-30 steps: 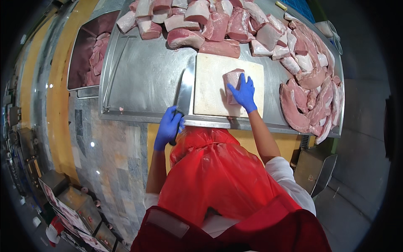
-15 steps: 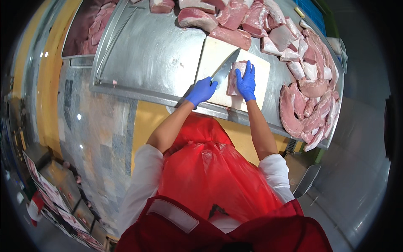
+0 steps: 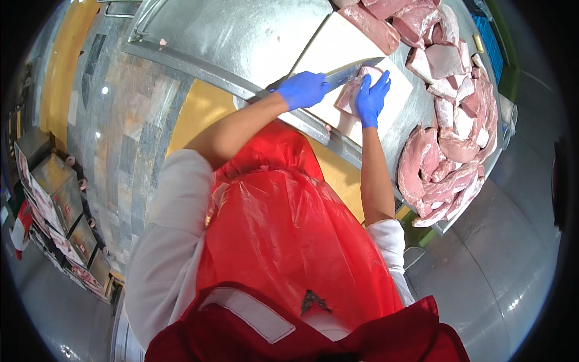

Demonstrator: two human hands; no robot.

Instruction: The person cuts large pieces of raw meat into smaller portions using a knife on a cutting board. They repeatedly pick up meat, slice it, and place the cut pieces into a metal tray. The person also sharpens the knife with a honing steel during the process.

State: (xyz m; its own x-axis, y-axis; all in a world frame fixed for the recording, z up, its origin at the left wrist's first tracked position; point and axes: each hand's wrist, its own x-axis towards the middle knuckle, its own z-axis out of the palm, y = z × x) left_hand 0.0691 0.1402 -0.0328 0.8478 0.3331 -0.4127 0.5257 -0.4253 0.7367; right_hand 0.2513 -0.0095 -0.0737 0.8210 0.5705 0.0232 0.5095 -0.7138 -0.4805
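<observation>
Knife (image 3: 347, 74) over the board (image 3: 329, 43) — raw meat (image 3: 461, 145) crowding the table's (image 3: 235, 39) right.

The handle of the knife (image 3: 345, 73) is hidden inside the left hand (image 3: 301, 90), and whether its edge touches the pale pink meat piece (image 3: 350, 96) cannot be told. The right hand (image 3: 373, 99) covers that piece's right side, and hands and meat hide parts of the cutting board (image 3: 329, 45). On the far side, the metal table (image 3: 223, 36) and the meat pile (image 3: 416, 21) are cut off by the upper edge. On the left, a person (image 3: 22, 226) is too small and blurred to make out
</observation>
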